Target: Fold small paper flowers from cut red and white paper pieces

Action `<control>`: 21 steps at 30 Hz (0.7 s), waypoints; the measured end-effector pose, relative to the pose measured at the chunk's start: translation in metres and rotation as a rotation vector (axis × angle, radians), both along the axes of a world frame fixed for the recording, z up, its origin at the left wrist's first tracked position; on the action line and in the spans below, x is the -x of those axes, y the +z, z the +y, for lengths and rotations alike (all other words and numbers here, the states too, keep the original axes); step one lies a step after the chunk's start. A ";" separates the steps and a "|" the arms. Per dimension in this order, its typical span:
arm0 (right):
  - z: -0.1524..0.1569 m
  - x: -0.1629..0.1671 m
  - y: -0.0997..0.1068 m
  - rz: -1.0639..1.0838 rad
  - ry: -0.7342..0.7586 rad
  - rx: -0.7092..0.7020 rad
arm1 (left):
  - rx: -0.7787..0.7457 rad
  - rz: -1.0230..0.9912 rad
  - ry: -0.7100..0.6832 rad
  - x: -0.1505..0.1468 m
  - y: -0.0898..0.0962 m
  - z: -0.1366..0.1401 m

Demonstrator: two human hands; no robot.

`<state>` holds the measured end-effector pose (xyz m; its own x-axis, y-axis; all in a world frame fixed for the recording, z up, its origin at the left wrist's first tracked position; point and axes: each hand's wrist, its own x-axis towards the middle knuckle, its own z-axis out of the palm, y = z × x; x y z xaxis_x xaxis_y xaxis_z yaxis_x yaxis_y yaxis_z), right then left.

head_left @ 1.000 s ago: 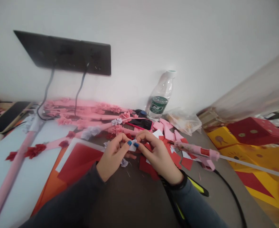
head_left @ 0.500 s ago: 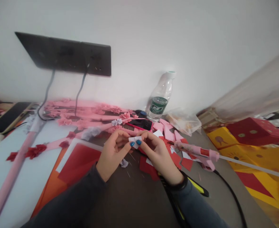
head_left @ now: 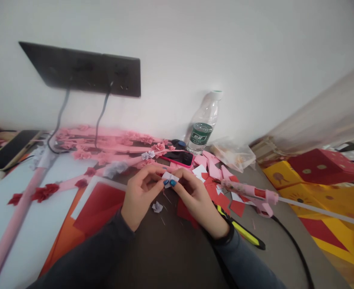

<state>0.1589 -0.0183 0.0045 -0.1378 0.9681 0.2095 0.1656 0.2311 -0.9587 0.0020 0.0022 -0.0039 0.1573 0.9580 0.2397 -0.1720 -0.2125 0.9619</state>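
Note:
Between my two hands is a small folded piece of white paper (head_left: 168,176), pinched near its lower edge by both thumbs. My left hand (head_left: 144,192) is closed on its left side, and my right hand (head_left: 196,196) grips the right side. The fingers behind the paper are partly hidden. Just below, on the dark table, lies a small white paper flower (head_left: 157,207). Red and pink paper pieces (head_left: 222,200) are scattered beside my right hand, and a red sheet (head_left: 100,208) lies left of my left hand.
A pink glue gun (head_left: 249,192) with a long glue stick and black cord lies at right. Near my right wrist is a yellow-black cutter knife (head_left: 246,234). Behind are a phone (head_left: 178,157), a water bottle (head_left: 202,128) and pink flowered sticks (head_left: 129,150). Yellow boxes (head_left: 324,200) stand right.
Both hands have shifted slightly left, the folded paper tilting between them. More of the cutter knife and of the small white paper flower now shows.

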 end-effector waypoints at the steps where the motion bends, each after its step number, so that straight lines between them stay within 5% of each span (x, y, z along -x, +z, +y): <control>1: 0.000 0.000 -0.001 0.002 -0.002 0.002 | -0.031 0.016 0.011 0.000 0.000 0.000; 8: 0.000 0.000 -0.001 -0.012 0.003 0.002 | -0.187 0.087 0.021 0.003 -0.001 -0.001; 16: -0.001 -0.001 0.000 0.032 0.004 0.006 | 0.172 -0.164 -0.148 -0.001 -0.006 0.003; 21: -0.001 -0.002 0.003 0.014 0.004 -0.003 | 0.103 -0.138 -0.149 0.001 -0.005 0.002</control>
